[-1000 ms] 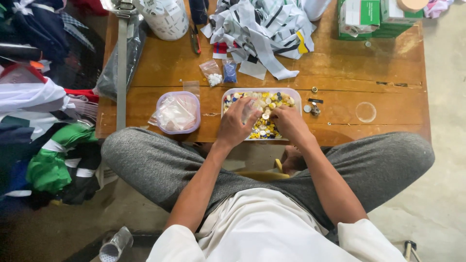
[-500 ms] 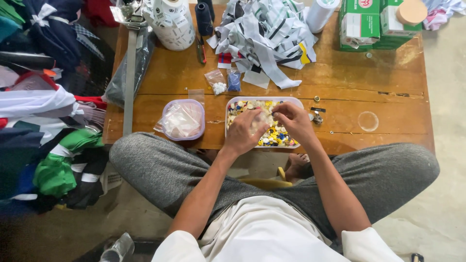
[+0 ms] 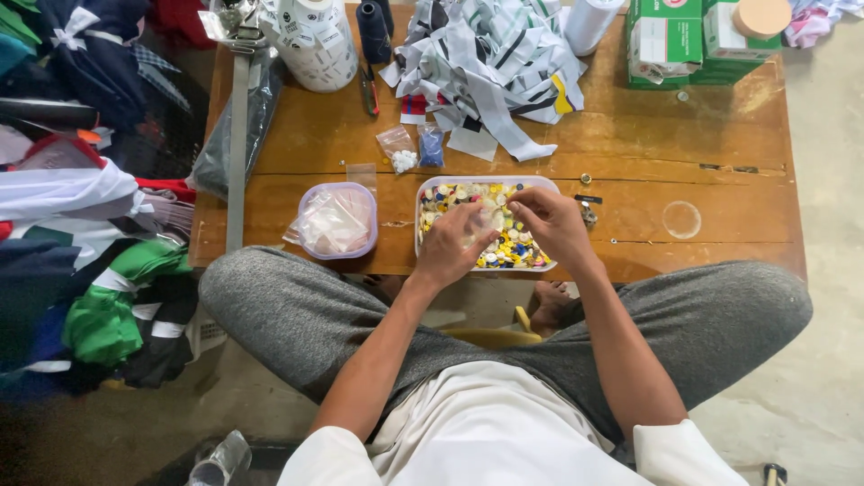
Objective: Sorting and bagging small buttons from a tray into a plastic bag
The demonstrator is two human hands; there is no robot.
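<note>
Head view, frame centre: both hands dip into a shallow tray (image 3: 428, 236) of mixed buttons (image 3: 511, 250) on the table (image 3: 720, 171). Left hand (image 3: 453, 247) lies flat, fingers spread over the pile; right hand (image 3: 551, 220) curls narrow, fingertips pinched, though I cannot tell around what. 1 lidded tub (image 3: 337, 221) waits just left, within reach.

At the far right corner of the surface (image 3: 720, 135) stand my two green-and-white cardboard boxes (image 3: 688, 36), side by side. Two small clear plastic bags (image 3: 412, 148) lie mid-surface. A white label roll (image 3: 315, 40) with dark print stands at the far left.
</note>
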